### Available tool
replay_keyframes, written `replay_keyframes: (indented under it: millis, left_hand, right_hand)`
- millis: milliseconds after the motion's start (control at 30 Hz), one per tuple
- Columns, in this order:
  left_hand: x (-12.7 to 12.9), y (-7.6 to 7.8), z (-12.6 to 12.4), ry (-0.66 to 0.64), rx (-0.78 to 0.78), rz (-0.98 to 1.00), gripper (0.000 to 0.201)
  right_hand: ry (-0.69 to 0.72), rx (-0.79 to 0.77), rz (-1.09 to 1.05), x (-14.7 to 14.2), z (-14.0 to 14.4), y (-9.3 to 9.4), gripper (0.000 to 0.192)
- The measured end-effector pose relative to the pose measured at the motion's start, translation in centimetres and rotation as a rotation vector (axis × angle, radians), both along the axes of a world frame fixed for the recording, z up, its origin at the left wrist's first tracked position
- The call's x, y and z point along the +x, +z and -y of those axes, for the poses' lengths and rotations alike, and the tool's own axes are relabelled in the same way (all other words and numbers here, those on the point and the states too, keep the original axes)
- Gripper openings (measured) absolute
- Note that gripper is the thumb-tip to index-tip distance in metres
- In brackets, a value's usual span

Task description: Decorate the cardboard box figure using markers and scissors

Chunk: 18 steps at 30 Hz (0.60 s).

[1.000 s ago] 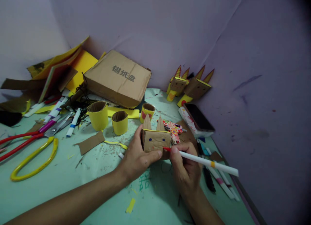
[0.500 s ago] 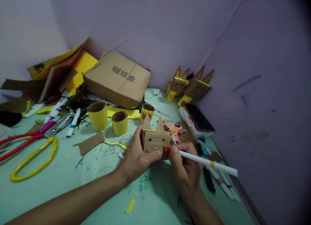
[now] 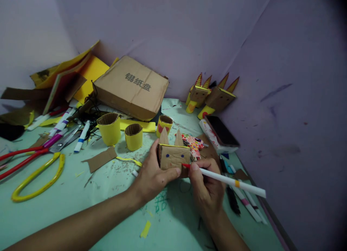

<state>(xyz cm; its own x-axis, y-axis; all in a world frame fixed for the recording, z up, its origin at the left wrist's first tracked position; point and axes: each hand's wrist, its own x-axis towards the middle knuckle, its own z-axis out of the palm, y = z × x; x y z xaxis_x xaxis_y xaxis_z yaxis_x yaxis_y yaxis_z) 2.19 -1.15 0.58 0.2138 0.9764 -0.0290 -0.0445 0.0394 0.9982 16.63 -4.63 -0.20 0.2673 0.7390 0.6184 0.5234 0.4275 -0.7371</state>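
Just below the middle of the frame, the left hand [image 3: 151, 177] wraps round the small cardboard box [image 3: 173, 156], thumb along its lower front edge and fingers closed against its left side, so the box sits right at the top of that grip, upright on the pale green table [image 3: 81, 193]. Two pointed cardboard ears stand on the box's top, and two dark dots show on its front face. The right hand [image 3: 207, 187] comes in from the lower right, fingers pinched shut on a white marker [image 3: 230, 180]; the marker's red tip meets the box's lower right corner, just beside the left thumb. The marker's shaft slants away toward the right edge. Behind the box, mid-frame, stand two yellow paper cups [image 3: 110, 128] and a smaller one with red marks. Upper centre, a flat cardboard carton [image 3: 132, 86] leans; far left, red and yellow scissors [image 3: 29, 164] lie flat. Right of the box, a dark phone [image 3: 221, 130] rests.
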Motion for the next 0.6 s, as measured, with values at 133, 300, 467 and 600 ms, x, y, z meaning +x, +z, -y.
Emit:
replay_keyframes:
  millis: [133, 300, 467, 600]
  left_hand:
    - [-0.05, -0.23, -0.01, 0.014, 0.004, -0.018, 0.098]
    - [0.0, -0.16, -0.05, 0.017, 0.006, -0.018, 0.098]
    - [0.09, 0.22, -0.13, 0.004, -0.015, 0.009, 0.103]
    - [0.13, 0.23, -0.08, 0.002, -0.02, 0.002, 0.102]
  right_hand:
    - [-0.027, 0.017, -0.052, 0.19, 0.32, -0.21, 0.014]
    - [-0.007, 0.02, 0.028, 0.39, 0.31, -0.37, 0.012]
    - [0.052, 0.002, 0.064, 0.47, 0.13, -0.43, 0.012]
    - [0.064, -0.003, 0.042, 0.5, 0.09, -0.42, 0.014]
